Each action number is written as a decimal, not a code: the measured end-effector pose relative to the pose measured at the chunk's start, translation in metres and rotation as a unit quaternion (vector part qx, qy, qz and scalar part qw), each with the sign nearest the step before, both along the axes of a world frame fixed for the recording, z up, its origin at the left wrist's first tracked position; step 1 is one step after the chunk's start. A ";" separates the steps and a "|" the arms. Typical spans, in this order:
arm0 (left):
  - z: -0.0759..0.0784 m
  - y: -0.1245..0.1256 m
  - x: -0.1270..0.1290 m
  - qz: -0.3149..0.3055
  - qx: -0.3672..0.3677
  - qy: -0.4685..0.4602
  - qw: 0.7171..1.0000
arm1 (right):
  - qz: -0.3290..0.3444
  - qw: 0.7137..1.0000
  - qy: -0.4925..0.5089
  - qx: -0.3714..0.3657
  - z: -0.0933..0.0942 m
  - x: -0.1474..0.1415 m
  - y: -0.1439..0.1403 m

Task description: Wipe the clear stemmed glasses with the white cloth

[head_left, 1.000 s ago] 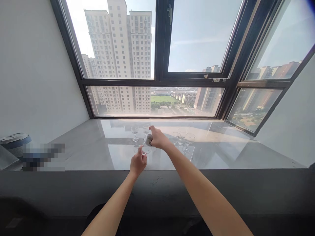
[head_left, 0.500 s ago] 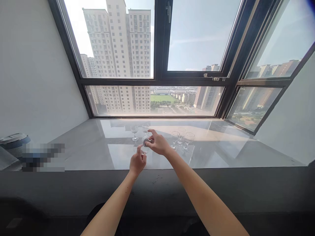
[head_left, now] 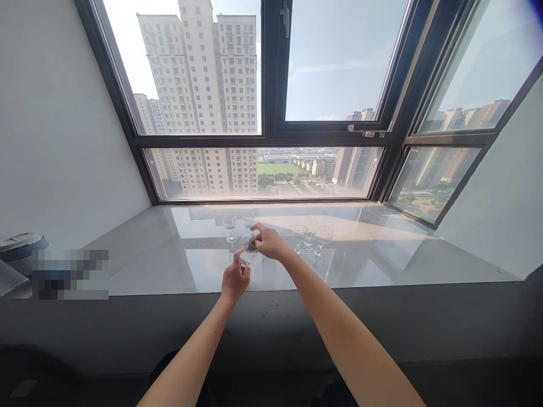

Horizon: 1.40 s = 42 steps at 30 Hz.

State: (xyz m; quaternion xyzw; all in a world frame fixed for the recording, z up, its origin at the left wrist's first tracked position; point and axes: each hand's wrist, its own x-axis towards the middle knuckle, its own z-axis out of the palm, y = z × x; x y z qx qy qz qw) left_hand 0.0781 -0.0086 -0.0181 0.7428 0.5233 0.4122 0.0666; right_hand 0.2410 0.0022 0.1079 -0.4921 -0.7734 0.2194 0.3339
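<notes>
Over the sill, my left hand is closed, pinching a clear stemmed glass. The glass seems tilted, but its clear outline is hard to follow. My right hand reaches in from the right, fingers curled at the glass's upper part, on a small grey-and-white cloth-like piece. Just behind the hands stand two stemmed glasses, one at the left and another partly hidden by my right hand. Three more upright glasses form a group to the right: a left one, a rear one and a front one.
The glossy grey tiled sill has its front edge just below my left hand. A dark-framed window rises behind. At the far left sits a tub-like thing with a pale lid, beside a blurred-out patch.
The view has shifted slightly. My hands stay together at the glass, and the grey-and-white piece has turned a little in my right fingers. The standing glasses keep their places.
</notes>
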 end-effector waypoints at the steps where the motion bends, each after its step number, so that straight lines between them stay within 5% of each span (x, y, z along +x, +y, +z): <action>1: 0.000 0.000 0.000 0.001 -0.001 0.003 1.000 | 0.004 1.000 0.001 -0.010 0.001 0.001 0.002; 8: 0.002 -0.002 0.002 0.001 0.002 0.032 0.999 | 0.011 0.993 -0.025 -0.113 0.014 0.008 0.010; 18: -0.001 -0.001 0.000 -0.004 -0.002 0.017 1.000 | 0.039 0.989 -0.058 -0.134 0.022 0.003 0.012; 32: -0.002 0.004 -0.001 0.021 -0.014 -0.070 0.997 | 0.048 0.990 -0.065 -0.119 0.025 -0.020 -0.005; 42: 0.001 0.000 -0.001 0.020 -0.040 -0.054 0.998 | 0.019 0.988 -0.144 -0.053 0.002 -0.044 -0.014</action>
